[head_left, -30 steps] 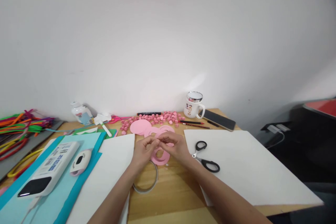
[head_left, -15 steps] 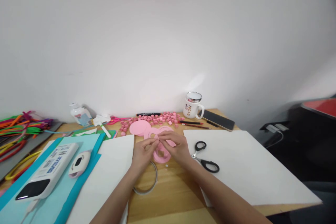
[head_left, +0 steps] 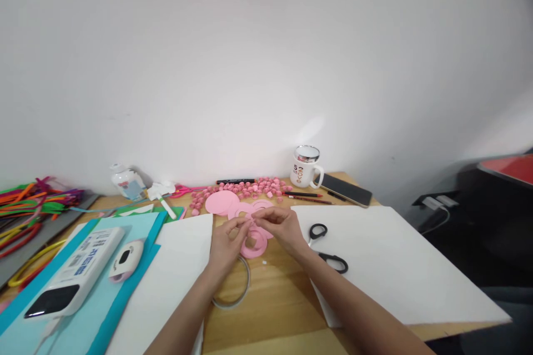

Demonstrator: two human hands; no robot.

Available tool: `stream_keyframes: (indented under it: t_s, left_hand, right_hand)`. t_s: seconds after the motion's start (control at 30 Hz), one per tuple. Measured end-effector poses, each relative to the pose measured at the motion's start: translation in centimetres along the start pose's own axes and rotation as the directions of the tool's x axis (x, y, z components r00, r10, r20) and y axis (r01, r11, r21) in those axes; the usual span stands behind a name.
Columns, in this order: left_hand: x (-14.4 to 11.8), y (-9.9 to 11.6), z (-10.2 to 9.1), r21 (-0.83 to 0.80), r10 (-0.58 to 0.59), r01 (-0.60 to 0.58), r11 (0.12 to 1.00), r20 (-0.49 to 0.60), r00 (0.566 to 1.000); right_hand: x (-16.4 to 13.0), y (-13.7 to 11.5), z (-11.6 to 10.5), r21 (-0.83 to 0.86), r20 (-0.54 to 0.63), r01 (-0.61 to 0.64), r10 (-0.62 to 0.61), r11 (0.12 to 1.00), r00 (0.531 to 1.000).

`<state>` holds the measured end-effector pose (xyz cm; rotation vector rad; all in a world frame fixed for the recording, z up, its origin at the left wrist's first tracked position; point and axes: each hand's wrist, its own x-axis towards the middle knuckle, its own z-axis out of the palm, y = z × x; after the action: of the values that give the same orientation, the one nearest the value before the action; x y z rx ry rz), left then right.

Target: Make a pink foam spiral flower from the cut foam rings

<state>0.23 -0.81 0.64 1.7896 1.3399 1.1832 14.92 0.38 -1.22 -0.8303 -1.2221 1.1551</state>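
Observation:
Over the wooden table, my left hand (head_left: 227,241) and my right hand (head_left: 283,227) meet fingertip to fingertip. Both pinch the upper edge of a pink paper ring (head_left: 260,248); the exact grip is partly hidden by the fingers. Behind them lie more pink paper rings (head_left: 241,209) and overlapping pink paper discs (head_left: 220,203). A roll of tape (head_left: 249,283) lies flat below my left wrist. Beside my right forearm are black-handled scissors (head_left: 333,262), partly covered by the arm. A tiny white scrap (head_left: 264,262) sits on the wood.
Several small pink paper pieces (head_left: 266,187) lie along the wall, with a mug (head_left: 303,172), phone (head_left: 347,191) and pencils (head_left: 306,195) to their right. White boards (head_left: 391,260) flank the hands. Leftward are a power bank (head_left: 79,269), bottle (head_left: 128,182) and pipe cleaners (head_left: 37,199).
The pink ring under my fingers has shifted slightly left. My right hand has changed its finger pose a little, and its forearm now covers more of the scissors.

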Motion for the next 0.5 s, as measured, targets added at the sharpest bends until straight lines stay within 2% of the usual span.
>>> stream_keyframes:
  t_s: [0.2, 0.5]
  left_hand:
    - [-0.11, 0.34, -0.01, -0.107, -0.066, 0.065, 0.992, -0.006, 0.998]
    - [0.12, 0.19, -0.09, -0.108, -0.072, 0.067, 0.992, -0.046, 0.996]
  right_hand:
    - [0.27, 0.62, -0.26, 0.014, 0.030, -0.053, 0.053, 0.998, 0.998]
    - [0.40, 0.31, -0.47, -0.026, 0.037, -0.093, 0.094, 0.995, 0.995]
